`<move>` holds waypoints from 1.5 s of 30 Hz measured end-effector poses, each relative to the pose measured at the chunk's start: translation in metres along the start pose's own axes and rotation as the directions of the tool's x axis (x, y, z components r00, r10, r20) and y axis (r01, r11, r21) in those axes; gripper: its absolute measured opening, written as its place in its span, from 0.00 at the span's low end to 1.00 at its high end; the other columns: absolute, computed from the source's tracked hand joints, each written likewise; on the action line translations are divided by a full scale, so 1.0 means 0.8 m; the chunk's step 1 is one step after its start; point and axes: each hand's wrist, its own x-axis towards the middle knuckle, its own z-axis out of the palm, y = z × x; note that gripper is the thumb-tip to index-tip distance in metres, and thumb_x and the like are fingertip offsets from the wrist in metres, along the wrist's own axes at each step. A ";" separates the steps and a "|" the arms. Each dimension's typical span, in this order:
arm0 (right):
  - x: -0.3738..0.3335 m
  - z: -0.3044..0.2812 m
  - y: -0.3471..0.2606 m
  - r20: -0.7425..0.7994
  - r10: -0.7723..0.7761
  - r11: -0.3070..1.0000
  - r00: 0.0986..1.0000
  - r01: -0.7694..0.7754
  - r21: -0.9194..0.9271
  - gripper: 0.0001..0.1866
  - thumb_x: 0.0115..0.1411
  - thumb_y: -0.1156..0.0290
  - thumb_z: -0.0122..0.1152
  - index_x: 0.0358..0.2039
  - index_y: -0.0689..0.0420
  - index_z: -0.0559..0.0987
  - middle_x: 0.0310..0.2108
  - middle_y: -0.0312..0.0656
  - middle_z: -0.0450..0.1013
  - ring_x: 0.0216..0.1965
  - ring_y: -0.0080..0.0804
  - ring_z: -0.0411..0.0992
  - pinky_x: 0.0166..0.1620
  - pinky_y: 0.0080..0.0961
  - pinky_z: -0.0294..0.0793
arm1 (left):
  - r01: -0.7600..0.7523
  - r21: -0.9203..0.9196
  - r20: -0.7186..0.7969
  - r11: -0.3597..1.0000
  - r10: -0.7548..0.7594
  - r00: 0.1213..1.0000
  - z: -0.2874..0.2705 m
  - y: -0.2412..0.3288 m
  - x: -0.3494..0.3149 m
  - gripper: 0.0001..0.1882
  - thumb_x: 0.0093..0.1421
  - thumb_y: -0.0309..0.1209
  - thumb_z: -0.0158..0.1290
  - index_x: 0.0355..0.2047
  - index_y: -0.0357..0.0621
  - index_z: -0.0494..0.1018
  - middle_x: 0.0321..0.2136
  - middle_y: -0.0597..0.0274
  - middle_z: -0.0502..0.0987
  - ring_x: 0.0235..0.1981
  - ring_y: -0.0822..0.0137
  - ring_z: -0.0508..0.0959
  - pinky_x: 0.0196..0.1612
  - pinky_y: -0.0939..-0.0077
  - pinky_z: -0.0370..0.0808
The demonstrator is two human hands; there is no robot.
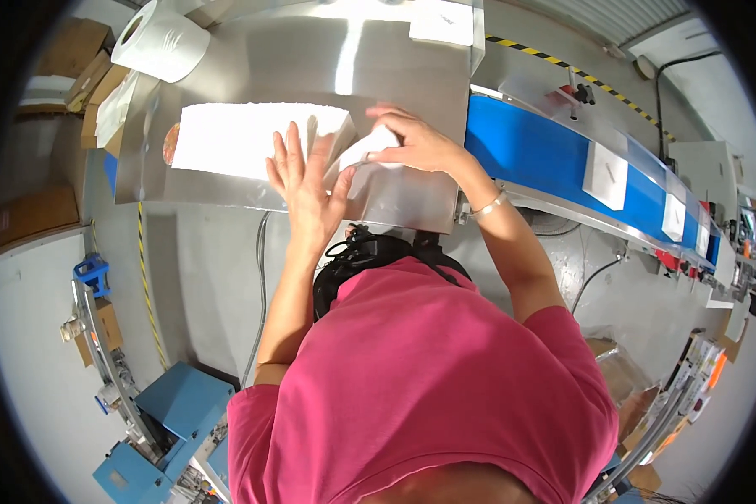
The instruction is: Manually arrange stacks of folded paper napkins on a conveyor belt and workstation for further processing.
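A long row of white, paper-like pieces (239,139) lies on the metal table (260,71). I cannot make out whether they are bags, sleeves or sheets. My left hand (307,176) rests on the right end of that row with its fingers spread. Just to its right, my right hand (412,144) grips a white, paper-like piece (365,149) between thumb and fingers. That piece tilts away from the row's end, and part of it is hidden behind the fingers. A reddish speckled round thing (171,144) touches the row's left end.
To the right runs a blue conveyor belt (525,139) carrying several white flat packets (605,175). A large white roll (161,42) stands at the table's far left corner. Another white stack (442,23) sits at the far edge. Cardboard boxes (71,50) are piled at the left.
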 end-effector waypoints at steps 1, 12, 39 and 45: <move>-0.008 -0.008 -0.006 0.164 0.264 0.877 0.950 -0.307 0.370 0.27 0.55 0.63 0.65 0.53 0.57 0.70 0.51 0.42 0.69 0.52 0.29 0.66 0.52 0.24 0.67 | 0.015 0.021 -0.019 1.000 -0.015 1.000 0.001 -0.008 -0.001 0.25 0.55 0.33 0.57 0.54 0.44 0.67 0.63 0.47 0.53 0.66 0.44 0.47 0.64 0.44 0.39; -0.187 -0.149 0.107 -0.881 0.344 0.452 0.324 -0.880 -0.147 0.37 0.48 0.42 0.63 0.45 0.63 0.73 0.42 0.54 0.74 0.40 0.46 0.73 0.43 0.36 0.70 | 0.003 0.132 -0.098 0.991 0.010 0.995 0.008 -0.020 -0.004 0.18 0.56 0.25 0.54 0.48 0.47 0.73 0.58 0.52 0.64 0.62 0.48 0.58 0.63 0.46 0.50; -0.168 -0.139 0.085 -0.887 0.281 0.474 0.365 -0.857 -0.203 0.28 0.50 0.52 0.66 0.42 0.62 0.74 0.41 0.54 0.74 0.43 0.46 0.73 0.46 0.35 0.70 | 0.016 0.063 -0.099 0.998 -0.010 0.995 -0.006 -0.040 0.000 0.16 0.54 0.23 0.54 0.44 0.47 0.75 0.57 0.52 0.64 0.62 0.47 0.57 0.63 0.46 0.48; -0.042 -0.050 -0.031 -0.226 0.106 0.959 0.968 -0.160 -0.235 0.34 0.45 0.64 0.72 0.54 0.54 0.70 0.56 0.47 0.64 0.58 0.44 0.61 0.59 0.36 0.62 | 0.021 0.016 -0.044 1.000 -0.020 0.999 -0.013 -0.035 0.002 0.15 0.50 0.21 0.56 0.39 0.50 0.77 0.60 0.53 0.60 0.65 0.46 0.50 0.64 0.43 0.38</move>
